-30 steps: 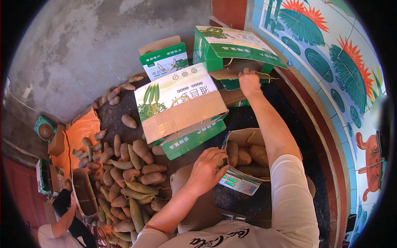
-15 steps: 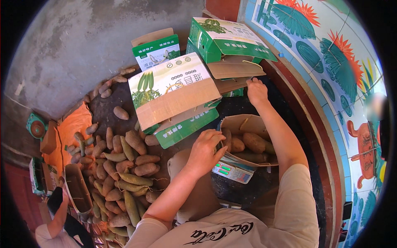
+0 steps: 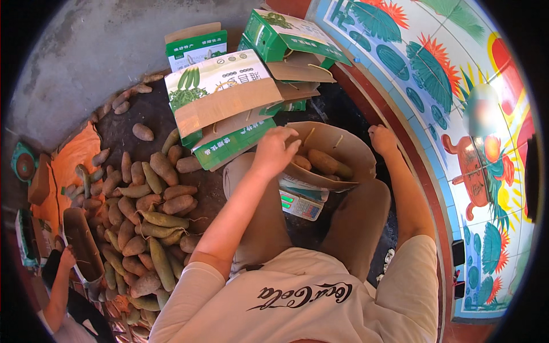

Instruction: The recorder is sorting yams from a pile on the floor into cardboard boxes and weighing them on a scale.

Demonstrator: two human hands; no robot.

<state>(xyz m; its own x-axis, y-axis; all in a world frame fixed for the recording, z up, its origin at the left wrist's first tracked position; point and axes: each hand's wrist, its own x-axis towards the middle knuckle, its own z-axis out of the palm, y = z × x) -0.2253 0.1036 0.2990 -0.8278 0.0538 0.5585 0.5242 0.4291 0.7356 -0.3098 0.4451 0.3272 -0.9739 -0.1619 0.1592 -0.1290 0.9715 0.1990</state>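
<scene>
An open cardboard box [image 3: 350,136] stands between my knees with its flaps raised and several brown, soil-coated root vegetables [image 3: 323,162] inside. It rests on a digital scale [image 3: 301,206] whose small screens glow green. At the left rim of the box is my left hand [image 3: 277,151], fingers loosely bent and apart; whether they touch the cardboard is unclear. My right hand [image 3: 383,140] hovers beyond the box's right side with its fingers curled in. What it holds, if anything, is hidden.
Green-and-white cartons [image 3: 226,94] stand ahead, another [image 3: 297,34] behind them. Brown and greenish root vegetables [image 3: 148,228] lie heaped on the left. A raised red ledge [image 3: 394,128] runs along the tiled wall. At lower left, a co-worker's arm [image 3: 60,286] reaches toward a long open box [image 3: 80,243].
My right hand has come away from the far cartons toward the right of the open box. My left hand still stays by its left rim. The view has shifted.
</scene>
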